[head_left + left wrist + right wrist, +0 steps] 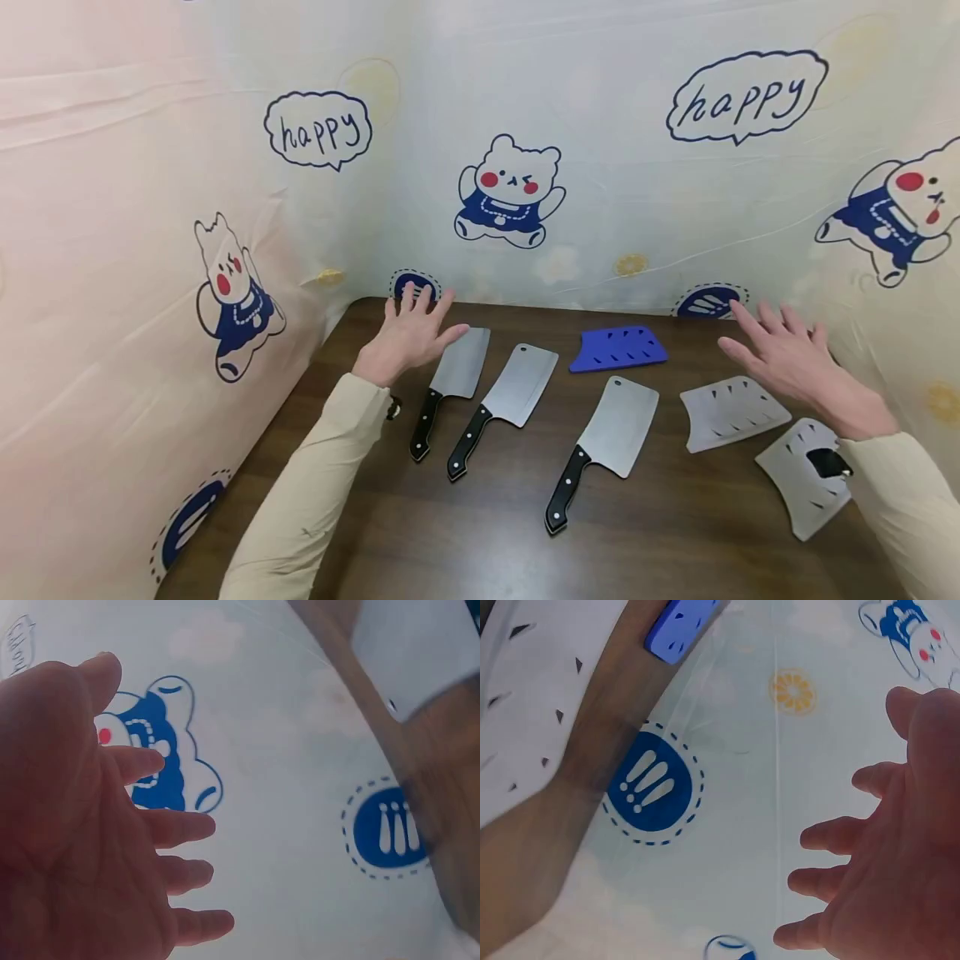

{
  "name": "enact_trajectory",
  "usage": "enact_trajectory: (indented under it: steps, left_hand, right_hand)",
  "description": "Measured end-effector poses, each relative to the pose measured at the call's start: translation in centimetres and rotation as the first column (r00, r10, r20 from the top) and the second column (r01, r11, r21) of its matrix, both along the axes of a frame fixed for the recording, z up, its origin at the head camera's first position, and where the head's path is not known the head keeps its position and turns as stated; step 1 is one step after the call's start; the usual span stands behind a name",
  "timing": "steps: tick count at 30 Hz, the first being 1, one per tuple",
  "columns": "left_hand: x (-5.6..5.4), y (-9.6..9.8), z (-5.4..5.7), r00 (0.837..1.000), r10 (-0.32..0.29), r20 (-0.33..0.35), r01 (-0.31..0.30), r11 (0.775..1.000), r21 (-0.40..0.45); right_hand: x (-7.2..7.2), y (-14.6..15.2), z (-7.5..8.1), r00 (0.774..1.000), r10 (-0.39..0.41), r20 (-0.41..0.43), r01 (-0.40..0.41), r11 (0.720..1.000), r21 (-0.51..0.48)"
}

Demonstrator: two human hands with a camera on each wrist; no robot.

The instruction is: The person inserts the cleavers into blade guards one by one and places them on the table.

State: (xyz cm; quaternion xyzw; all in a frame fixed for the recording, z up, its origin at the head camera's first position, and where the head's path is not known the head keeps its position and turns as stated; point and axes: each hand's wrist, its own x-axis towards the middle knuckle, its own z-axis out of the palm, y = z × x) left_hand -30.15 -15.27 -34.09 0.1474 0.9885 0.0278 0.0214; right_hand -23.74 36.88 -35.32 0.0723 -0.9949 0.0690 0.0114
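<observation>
My left hand [408, 337] is held with fingers spread and nothing in it, overlapping the upper part of the leftmost cleaver [461, 364] in the head view. Beside that one lie a second cleaver [522, 385] and, nearer the middle, a third cleaver [619, 427], all with black handles toward me. Over on the right, my right hand [798, 367] also has its fingers spread and holds nothing. Close to it are a white blade cover [735, 410] and another white blade cover [806, 475], partly overlapped by the right wrist. A blue blade cover [618, 348] lies near the back edge.
The brown wooden table [480, 533] ends at a pale printed cloth [600, 108] that hangs behind it and along both sides. Blue bears and speech bubbles are printed on the cloth. Each wrist has a dark strap-like piece below the hand.
</observation>
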Motion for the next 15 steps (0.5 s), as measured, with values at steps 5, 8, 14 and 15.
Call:
enact_trajectory:
  steps: [5, 8, 14, 15]
  left_hand:
    - [0.6, 1.6, -0.9, 1.000, -0.018, 0.007, 0.017, 0.995, 0.098]
    - [1.2, 2.7, -1.8, 0.999, -0.044, 0.022, 0.040, 0.985, 0.165]
    - [2.4, 5.2, -3.5, 0.995, -0.099, -0.003, 0.097, 0.966, 0.238]
    - [2.6, 5.6, -3.7, 0.994, -0.108, -0.009, 0.107, 0.965, 0.239]
  right_hand:
    - [0.4, 1.9, -1.3, 0.999, -0.043, -0.007, 0.042, 0.995, -0.091]
    - [0.6, 3.0, -1.9, 0.999, -0.054, -0.003, 0.053, 0.988, -0.144]
    - [1.0, 4.6, -2.9, 0.999, -0.041, 0.014, 0.043, 0.973, -0.228]
    - [1.0, 4.9, -3.1, 0.999, -0.043, 0.016, 0.045, 0.970, -0.239]
